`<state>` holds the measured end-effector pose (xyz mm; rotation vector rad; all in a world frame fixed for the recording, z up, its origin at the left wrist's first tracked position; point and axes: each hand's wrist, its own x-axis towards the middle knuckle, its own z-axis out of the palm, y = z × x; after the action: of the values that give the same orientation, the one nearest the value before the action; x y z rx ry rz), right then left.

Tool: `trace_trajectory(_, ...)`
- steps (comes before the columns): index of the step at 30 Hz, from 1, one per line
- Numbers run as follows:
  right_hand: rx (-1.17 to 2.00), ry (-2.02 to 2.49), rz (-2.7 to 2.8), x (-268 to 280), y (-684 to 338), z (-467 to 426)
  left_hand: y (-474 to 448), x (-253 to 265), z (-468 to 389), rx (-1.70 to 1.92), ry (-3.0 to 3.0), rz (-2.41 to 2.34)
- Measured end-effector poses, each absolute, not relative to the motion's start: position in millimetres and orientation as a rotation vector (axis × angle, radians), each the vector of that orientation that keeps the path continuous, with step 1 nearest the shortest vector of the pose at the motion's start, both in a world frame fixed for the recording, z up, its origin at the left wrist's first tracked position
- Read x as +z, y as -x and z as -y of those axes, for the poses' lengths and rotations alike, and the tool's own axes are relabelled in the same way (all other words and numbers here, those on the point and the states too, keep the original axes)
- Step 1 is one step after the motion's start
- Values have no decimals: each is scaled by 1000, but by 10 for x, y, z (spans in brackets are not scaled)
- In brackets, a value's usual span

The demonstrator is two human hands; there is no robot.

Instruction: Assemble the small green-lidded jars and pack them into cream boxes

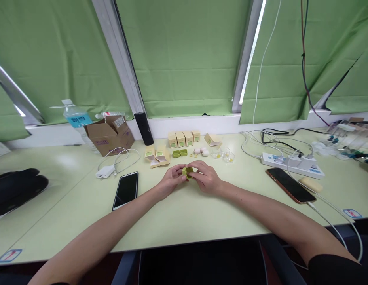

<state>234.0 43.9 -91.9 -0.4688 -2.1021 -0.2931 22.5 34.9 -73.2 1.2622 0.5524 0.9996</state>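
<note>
Both hands meet over the middle of the table around a small green cup-shaped container [185,171]. My left hand [171,180] closes on its left side, thumb in front. Fingers of my right hand [207,178] grip the other side, with fingertips at its opening; whether they hold anything inside is too small to tell. Just beyond lie two similar green containers [179,153], several pale pink-white pieces [201,151], tiny yellow pieces [193,155] and clear plastic cups [227,155].
Several small tan boxes [184,139] line the back; opened boxes [158,156] lie left of the containers. A phone [126,190] is near my left forearm. Right of my hands are another phone [290,185] and a power strip [293,164] with cables. A cardboard box [111,138] stands back left.
</note>
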Motion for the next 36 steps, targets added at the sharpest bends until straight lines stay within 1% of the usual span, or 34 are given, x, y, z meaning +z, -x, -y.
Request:
trace_trajectory(5,-285,465,2141,-920,-2338,-433,-194,-780,-394,971,-1275,-541)
trace_trajectory(14,-336,484,2147,-916,-2317,-403,-205,-710,-331,957,-1305,-558)
trace_trajectory(21,-257,524,2102,-840,-2382,-433,-211,-763,-401,1138,-1331,-698)
trace_trajectory(24,-321,706,2003,-806,-2521,-598,-206,-774,-445,1232,-1327,-769)
trace_trajectory(31,-485,1493,2099,-719,-2848,-1030,-235,-750,-451,1310,-1277,-824)
trace_trajectory(33,-530,1591,2175,-686,-2857,-1093,-243,-750,-452,1314,-1272,-812)
trace_trajectory(36,-556,1612,2232,-643,-2822,-1170,-243,-757,-459,1315,-1270,-791)
